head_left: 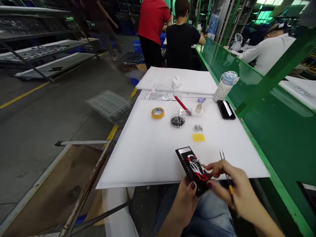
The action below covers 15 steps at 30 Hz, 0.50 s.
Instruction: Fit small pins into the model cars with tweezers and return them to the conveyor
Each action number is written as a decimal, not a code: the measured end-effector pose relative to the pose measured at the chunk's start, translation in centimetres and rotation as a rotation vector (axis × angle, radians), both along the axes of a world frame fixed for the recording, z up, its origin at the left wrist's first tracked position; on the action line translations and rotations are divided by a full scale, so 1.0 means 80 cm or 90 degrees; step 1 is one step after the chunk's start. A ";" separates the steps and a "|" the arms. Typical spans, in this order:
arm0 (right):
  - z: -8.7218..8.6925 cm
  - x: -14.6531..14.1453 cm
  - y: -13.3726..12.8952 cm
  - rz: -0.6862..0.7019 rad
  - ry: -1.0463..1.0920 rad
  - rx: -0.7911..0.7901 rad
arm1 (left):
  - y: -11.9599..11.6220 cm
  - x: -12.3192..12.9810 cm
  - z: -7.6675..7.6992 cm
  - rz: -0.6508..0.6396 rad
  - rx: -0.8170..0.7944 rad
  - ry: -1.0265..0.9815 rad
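Observation:
My left hand [185, 200] grips the lower end of a black rectangular panel [184, 157], tilted at the table's front edge. On the panel sits a red and white model car [197, 167]. My right hand [230, 184] has thumb and index finger at the car's lower end. Tucked in that same hand is a pair of tweezers [231, 190] with a yellow band, its tips pointing away from me. Beyond the panel lie a yellow pad [198, 137], a small pile of thin metal pieces [197, 128] and a round clear dish [177, 121] of small dark parts.
On the white-covered table [128, 164] are a roll of yellow tape [157, 113], a red pen-like stick [182, 104], a phone [226, 110] and a bottle [225, 86]. A green partition [278, 112] borders the right side. People are beyond the table; wire racks [111, 105] stand left.

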State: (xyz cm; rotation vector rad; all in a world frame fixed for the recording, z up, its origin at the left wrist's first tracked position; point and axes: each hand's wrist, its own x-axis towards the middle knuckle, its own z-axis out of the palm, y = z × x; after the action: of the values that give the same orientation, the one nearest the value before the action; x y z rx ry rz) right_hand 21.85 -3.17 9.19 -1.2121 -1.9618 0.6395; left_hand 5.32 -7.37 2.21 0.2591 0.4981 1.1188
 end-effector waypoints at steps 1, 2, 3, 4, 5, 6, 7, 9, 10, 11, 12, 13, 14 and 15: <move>0.005 0.006 0.019 -0.004 0.008 0.011 | 0.004 -0.004 0.002 -0.019 -0.016 -0.033; 0.009 0.012 0.044 -0.031 0.014 0.042 | 0.009 -0.007 0.004 -0.037 -0.030 -0.065; 0.012 0.016 0.073 -0.061 0.009 0.057 | 0.014 -0.010 0.006 -0.051 -0.041 -0.093; 0.013 0.019 0.106 -0.092 0.013 0.071 | 0.019 -0.012 0.006 -0.057 -0.050 -0.116; 0.011 0.020 0.140 -0.125 -0.007 0.081 | 0.024 -0.013 0.007 -0.056 -0.055 -0.134; 0.009 0.020 0.175 -0.158 -0.048 0.097 | 0.029 -0.014 0.006 -0.049 -0.058 -0.148; 0.005 0.017 0.207 -0.181 -0.064 0.104 | 0.032 -0.014 0.006 -0.043 -0.059 -0.159; -0.003 0.008 0.263 -0.228 -0.086 0.112 | 0.036 -0.015 0.004 -0.044 -0.062 -0.178; -0.006 0.002 0.284 -0.248 -0.094 0.112 | 0.036 -0.016 0.004 -0.049 -0.064 -0.187; -0.008 -0.004 0.300 -0.264 -0.102 0.112 | 0.036 -0.017 0.004 -0.054 -0.066 -0.195; -0.008 -0.010 0.311 -0.277 -0.111 0.113 | 0.036 -0.018 0.004 -0.057 -0.067 -0.203; -0.007 -0.015 0.318 -0.287 -0.117 0.116 | 0.035 -0.019 0.004 -0.058 -0.066 -0.209; -0.004 -0.019 0.322 -0.294 -0.122 0.122 | 0.035 -0.020 0.004 -0.057 -0.064 -0.214; 0.001 -0.021 0.322 -0.301 -0.126 0.129 | 0.035 -0.020 0.003 -0.056 -0.062 -0.217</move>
State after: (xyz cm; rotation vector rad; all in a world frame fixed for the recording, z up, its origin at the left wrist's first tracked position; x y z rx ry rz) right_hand 20.14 22.62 9.30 -1.5803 -1.7462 0.0810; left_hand 3.74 -4.60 2.47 0.0029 0.2345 1.0239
